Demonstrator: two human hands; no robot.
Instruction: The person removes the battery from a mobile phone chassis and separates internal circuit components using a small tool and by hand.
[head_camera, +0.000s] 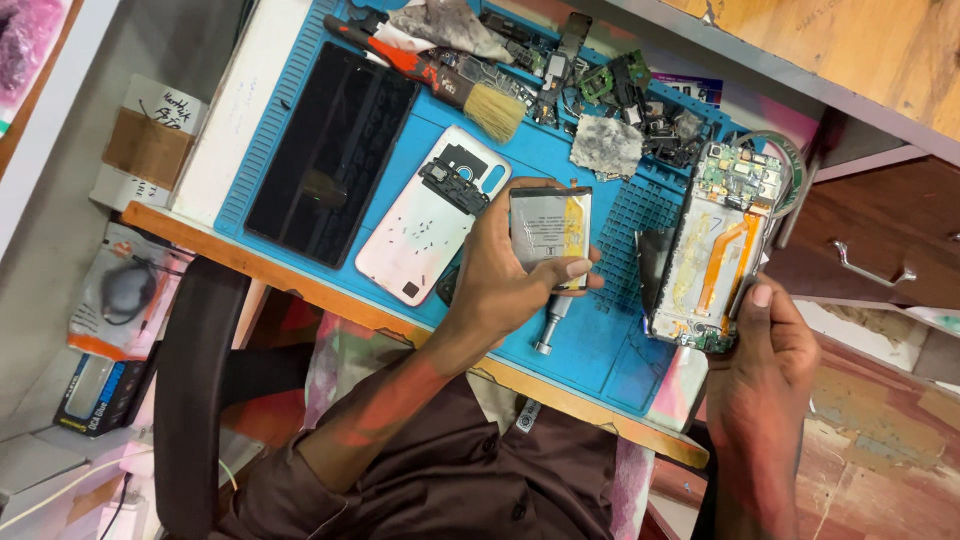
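Blue silicone repair mat (585, 345) is covering the bench, and the person's left hand (500, 280) is holding a flat silver phone battery (545, 232) just above it, fingers clamped along the lower edge, thumb pressing near the yellow adhesive strip. Right hand (765, 345) is gripping the opened phone chassis (712, 250) at its bottom end, fingers wrapped behind, thumb on the side rail; orange flex cable and green board are exposed, facing up. Metal-handled screwdriver (550, 322) is lying on the mat under the left hand, partly hidden. White back cover (430, 228) is resting inner side up just left of that hand, black screen panel (330, 150) farther left, brush (470, 90) and loose parts along the far edge. Risks as I read them: battery is pinched by one edge only, so bending or a slip onto the screwdriver tip could puncture the cell. Chassis is hanging off the mat's right edge, held at one end, so a loose grip could drop it. Exposed flex could snag on a finger.
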